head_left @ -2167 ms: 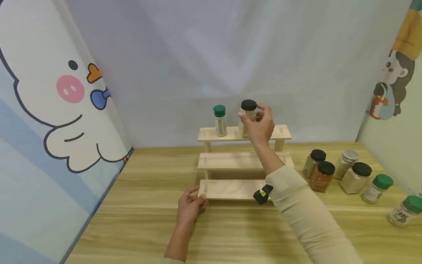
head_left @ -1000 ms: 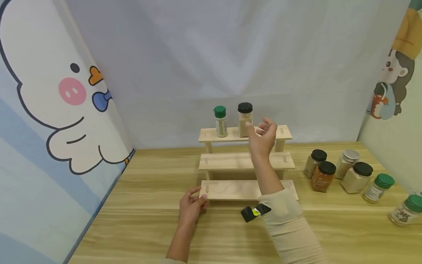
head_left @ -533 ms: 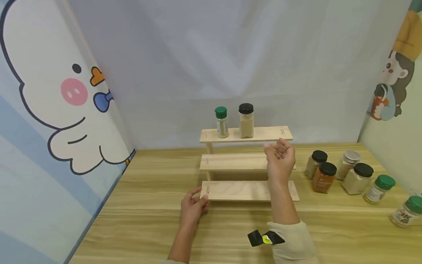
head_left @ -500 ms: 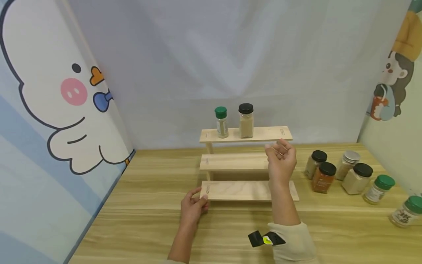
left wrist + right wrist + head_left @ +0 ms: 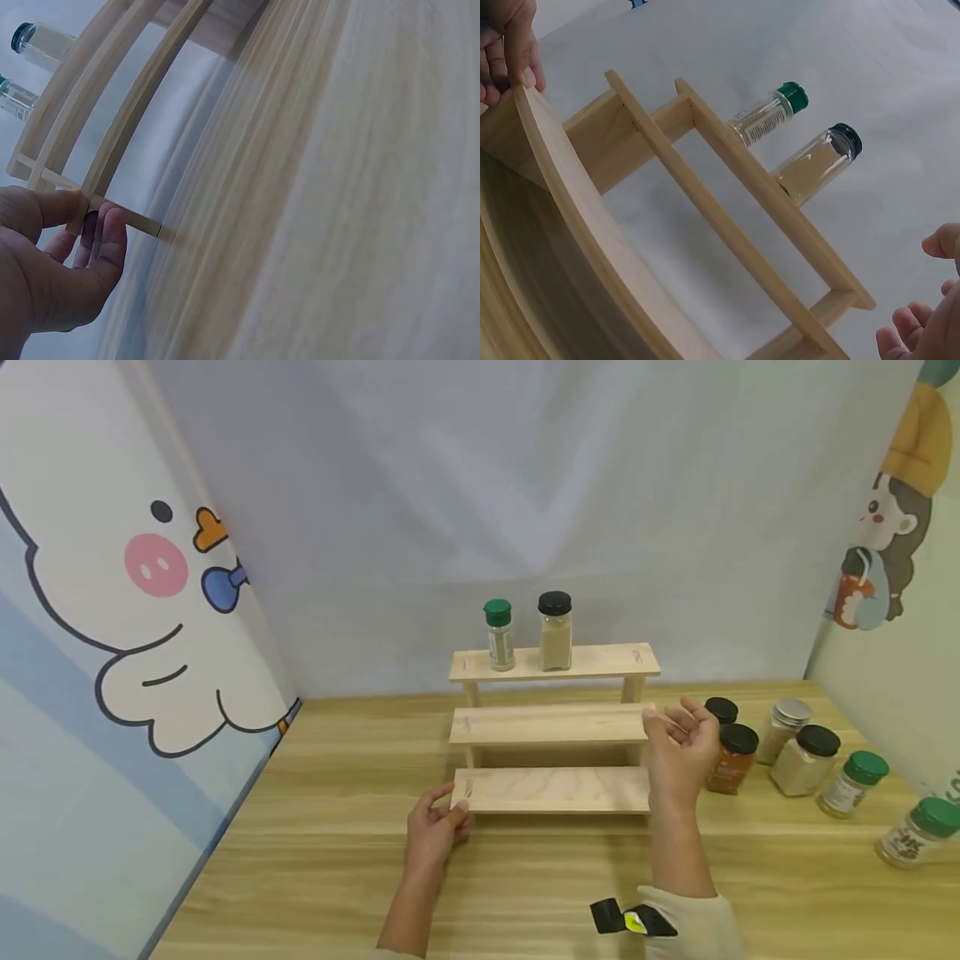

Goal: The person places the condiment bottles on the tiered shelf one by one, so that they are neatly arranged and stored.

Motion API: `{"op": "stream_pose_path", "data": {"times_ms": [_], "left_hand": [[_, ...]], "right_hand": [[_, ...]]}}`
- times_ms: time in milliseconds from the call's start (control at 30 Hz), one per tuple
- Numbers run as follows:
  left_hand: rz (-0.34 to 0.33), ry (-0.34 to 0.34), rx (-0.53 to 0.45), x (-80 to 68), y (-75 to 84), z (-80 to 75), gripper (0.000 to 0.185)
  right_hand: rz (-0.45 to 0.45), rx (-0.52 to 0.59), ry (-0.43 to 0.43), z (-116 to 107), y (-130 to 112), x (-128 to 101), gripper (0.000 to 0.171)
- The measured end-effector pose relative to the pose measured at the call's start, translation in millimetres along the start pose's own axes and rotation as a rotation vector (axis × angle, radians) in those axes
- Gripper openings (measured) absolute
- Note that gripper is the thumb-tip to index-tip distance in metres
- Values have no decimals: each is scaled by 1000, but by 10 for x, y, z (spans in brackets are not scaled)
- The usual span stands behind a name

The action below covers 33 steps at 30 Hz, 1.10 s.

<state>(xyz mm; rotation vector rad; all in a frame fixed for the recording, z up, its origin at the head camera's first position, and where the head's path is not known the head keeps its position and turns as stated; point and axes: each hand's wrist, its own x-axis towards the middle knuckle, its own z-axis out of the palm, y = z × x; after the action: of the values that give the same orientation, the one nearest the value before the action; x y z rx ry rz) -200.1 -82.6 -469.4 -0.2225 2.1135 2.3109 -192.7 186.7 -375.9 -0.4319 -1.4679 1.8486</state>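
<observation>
A three-tier wooden rack stands on the table. With thumb and fingers my left hand pinches the left end of its lowest shelf; the left wrist view shows the thumb on top and fingers beneath. My right hand holds nothing, its fingers loosely bent, beside the right end of the middle shelf. On the top shelf a small green-lidded spice shaker stands upright at the left. Right of it, with a gap between, is a taller black-lidded spice jar of beige powder.
Right of the rack stand an orange-red spice jar, a silver-lidded jar, a black-lidded jar and green-lidded shakers. My right hand partly covers another black-lidded jar. A pale curtain hangs behind.
My right hand has let go of the black-lidded jar on the top shelf and moved down and right, toward the jars on the table. The left hand keeps its grip on the rack.
</observation>
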Motion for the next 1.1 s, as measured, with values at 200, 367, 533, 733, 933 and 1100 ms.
{"op": "stream_pose_path", "data": {"times_ms": [200,367,533,733,933,1100], "left_hand": [[-21,12,3,16,-25,-5,41],[-19,11,4,27,-37,-7,41],[-21,5,4,30,-38,-1,41],[-21,10,-8,34,-27,0,41],[-27,13,-1,22,-7,-3,42],[-30,2,6,17,-5,0,42]], "right_hand": [[-56,-90,75,-200,105,99,41],[-181,-207,163,-345,158,208,38],[-343,-375,272,-522,256,344,37],[-420,-483,322,-735,373,472,38],[-325,-505,297,-859,457,541,43],[-227,-498,262,-893,526,600,52]]}}
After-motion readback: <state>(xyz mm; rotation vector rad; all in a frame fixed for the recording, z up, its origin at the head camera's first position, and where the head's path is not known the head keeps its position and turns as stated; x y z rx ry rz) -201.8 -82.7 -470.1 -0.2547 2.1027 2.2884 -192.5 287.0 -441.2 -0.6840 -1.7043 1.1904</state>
